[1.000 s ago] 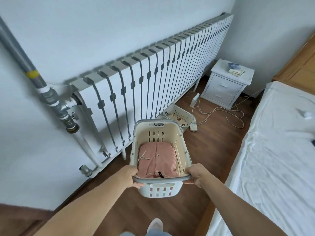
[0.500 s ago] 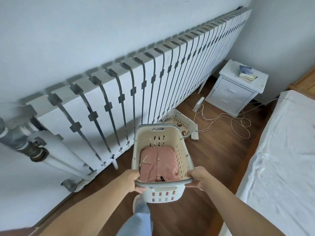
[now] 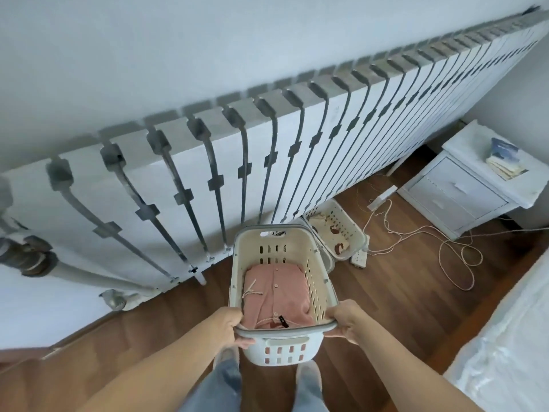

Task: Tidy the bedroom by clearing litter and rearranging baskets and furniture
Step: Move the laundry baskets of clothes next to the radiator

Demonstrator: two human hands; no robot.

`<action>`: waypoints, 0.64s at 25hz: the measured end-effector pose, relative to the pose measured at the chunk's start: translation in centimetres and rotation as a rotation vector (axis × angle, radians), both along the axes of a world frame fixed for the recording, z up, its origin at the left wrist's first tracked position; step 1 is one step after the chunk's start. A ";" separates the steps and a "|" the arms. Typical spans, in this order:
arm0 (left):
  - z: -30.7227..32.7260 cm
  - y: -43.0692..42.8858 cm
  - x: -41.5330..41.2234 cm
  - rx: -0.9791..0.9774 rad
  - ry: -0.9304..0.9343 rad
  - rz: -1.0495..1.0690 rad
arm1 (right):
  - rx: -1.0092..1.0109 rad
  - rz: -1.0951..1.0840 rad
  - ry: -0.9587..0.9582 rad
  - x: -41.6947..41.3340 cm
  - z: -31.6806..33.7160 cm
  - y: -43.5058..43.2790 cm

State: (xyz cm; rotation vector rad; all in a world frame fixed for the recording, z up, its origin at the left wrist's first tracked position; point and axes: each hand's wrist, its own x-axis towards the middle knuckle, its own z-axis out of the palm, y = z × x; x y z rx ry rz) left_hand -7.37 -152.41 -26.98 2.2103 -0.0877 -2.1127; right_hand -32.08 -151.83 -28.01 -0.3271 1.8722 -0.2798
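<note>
A cream plastic laundry basket (image 3: 276, 242) hangs in front of me above the wooden floor, with a folded pink garment (image 3: 276, 292) lying in its bottom. My left hand (image 3: 230, 325) grips the near left corner of its rim. My right hand (image 3: 346, 321) grips the near right corner. A second cream basket (image 3: 344, 230) stands on the floor just beyond, against the radiator, with small items inside.
A long white radiator (image 3: 267, 162) runs along the wall on the left. A white nightstand (image 3: 463, 191) with books stands at the far right. A power strip (image 3: 359, 257) and loose cables (image 3: 439, 245) lie on the floor. The bed (image 3: 511, 337) edges the right side.
I have walked forward with the basket; the radiator and the second basket are nearer, and the pipe on the left has slid almost out of view. Both hands keep their grip.
</note>
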 end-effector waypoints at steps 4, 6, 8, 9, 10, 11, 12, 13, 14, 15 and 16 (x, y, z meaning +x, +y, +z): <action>-3.0 1.6 -1.7 0.033 -0.023 0.152 | 0.048 0.177 -0.033 -1.3 -3.1 -2.4; -4.6 2.8 -3.1 0.049 -0.045 0.245 | 0.062 0.277 -0.050 -2.3 -4.9 -3.4; -6.3 4.2 -4.6 0.052 -0.061 0.331 | 0.083 0.358 -0.069 -3.2 -6.8 -4.2; -7.3 4.9 -5.2 0.052 -0.070 0.365 | 0.092 0.395 -0.077 -3.7 -7.8 -4.3; -8.1 5.4 -5.6 0.054 -0.075 0.388 | 0.097 0.414 -0.086 -3.9 -8.6 -4.5; -9.0 6.0 -6.0 0.061 -0.078 0.414 | 0.105 0.431 -0.091 -4.2 -9.5 -4.5; -10.1 6.6 -6.5 0.070 -0.083 0.440 | 0.116 0.451 -0.093 -4.5 -10.4 -4.5; -11.4 7.0 -6.8 0.080 -0.093 0.467 | 0.122 0.469 -0.095 -4.8 -11.7 -4.6; -12.8 7.2 -7.1 0.097 -0.098 0.498 | 0.131 0.478 -0.096 -4.9 -13.0 -4.7; -14.4 7.3 -7.4 0.109 -0.102 0.527 | 0.142 0.482 -0.101 -5.0 -14.9 -4.9; -15.8 7.3 -7.6 0.119 -0.116 0.545 | 0.152 0.481 -0.104 -5.0 -16.6 -4.8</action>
